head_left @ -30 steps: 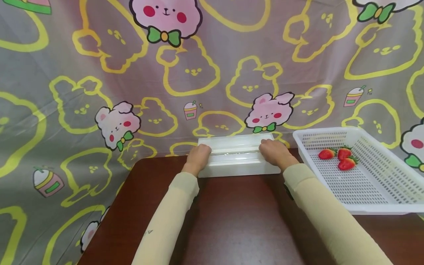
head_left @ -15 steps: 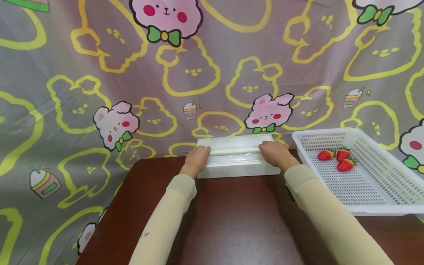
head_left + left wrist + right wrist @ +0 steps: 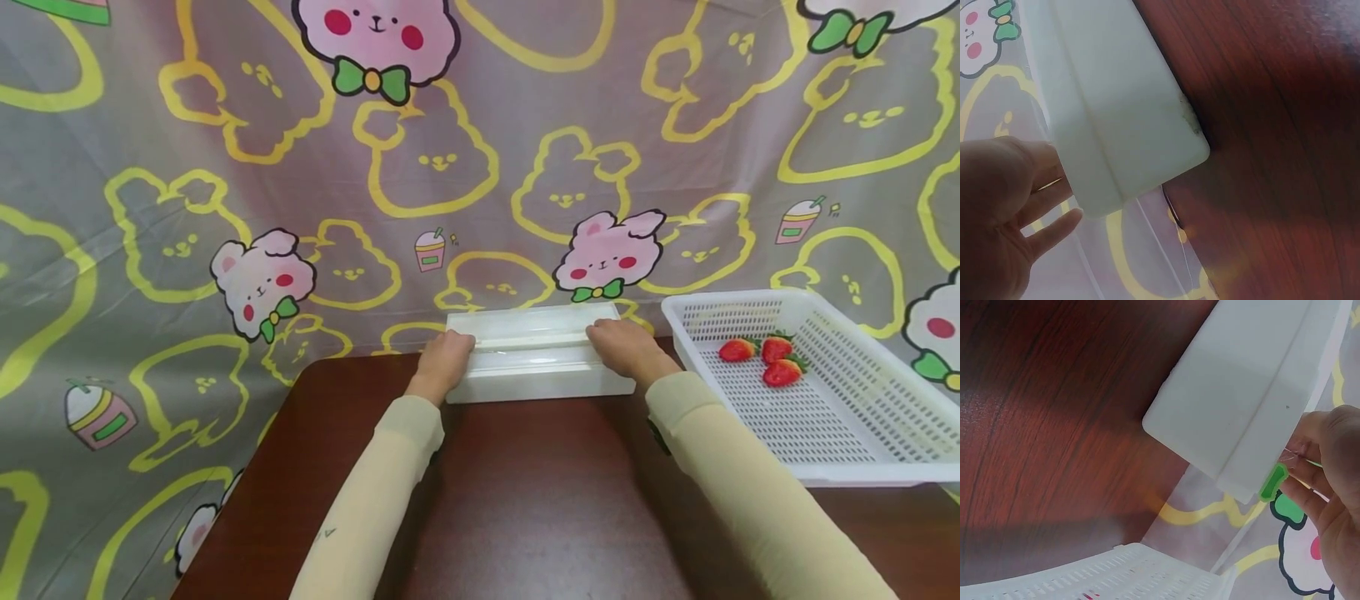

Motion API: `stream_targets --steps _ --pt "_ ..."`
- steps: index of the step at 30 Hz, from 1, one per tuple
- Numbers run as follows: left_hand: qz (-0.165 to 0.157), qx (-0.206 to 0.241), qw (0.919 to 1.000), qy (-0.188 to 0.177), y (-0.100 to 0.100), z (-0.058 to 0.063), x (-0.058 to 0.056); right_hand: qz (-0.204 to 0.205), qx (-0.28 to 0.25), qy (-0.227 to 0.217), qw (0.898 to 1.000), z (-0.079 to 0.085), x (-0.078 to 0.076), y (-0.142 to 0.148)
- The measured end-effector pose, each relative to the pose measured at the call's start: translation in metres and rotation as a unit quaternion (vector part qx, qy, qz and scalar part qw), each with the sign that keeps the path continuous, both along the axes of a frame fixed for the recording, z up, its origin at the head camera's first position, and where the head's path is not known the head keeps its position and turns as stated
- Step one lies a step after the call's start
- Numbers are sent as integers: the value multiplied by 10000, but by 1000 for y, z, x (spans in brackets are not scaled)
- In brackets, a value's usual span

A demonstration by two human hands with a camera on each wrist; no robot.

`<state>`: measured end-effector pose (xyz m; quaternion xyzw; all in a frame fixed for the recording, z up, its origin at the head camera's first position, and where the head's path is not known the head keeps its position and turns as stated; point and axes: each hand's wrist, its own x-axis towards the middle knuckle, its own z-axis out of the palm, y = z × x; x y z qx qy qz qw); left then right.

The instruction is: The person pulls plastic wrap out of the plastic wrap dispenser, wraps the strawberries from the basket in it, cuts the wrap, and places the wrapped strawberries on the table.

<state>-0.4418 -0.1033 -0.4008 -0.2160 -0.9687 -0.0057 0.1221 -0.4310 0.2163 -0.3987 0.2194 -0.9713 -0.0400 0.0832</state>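
A long white cling film dispenser box point(image 3: 540, 383) lies across the far edge of the dark table. Shiny clear film point(image 3: 528, 357) shows in the trough between the two hands. My left hand point(image 3: 444, 358) grips its left end, thumb side on top; in the left wrist view the fingers point(image 3: 1050, 203) curl behind the box's far side. At the opposite end my right hand point(image 3: 622, 346) grips likewise. A green plastic piece point(image 3: 1274, 482) sticks out beside the right fingers, where a wisp of clear film also shows. What the fingertips press on is partly hidden behind the box.
A white perforated plastic basket point(image 3: 840, 475) stands close to the right forearm. Several strawberries point(image 3: 783, 372) lie in it. A patterned cloth point(image 3: 480, 183) hangs right behind the table's far edge. Bare brown tabletop point(image 3: 532, 500) stretches between the forearms.
Both hands stay at the ends of the box. The wrinkled, glinting film between them looks smoother now. The left hand has shifted very slightly left in view.
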Motion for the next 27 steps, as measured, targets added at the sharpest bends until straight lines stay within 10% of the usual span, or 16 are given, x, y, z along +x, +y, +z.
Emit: stream_targets --steps 27 --pt "-507 199 9969 574 -15 7 33 -99 -125 -209 9997 15 43 3"
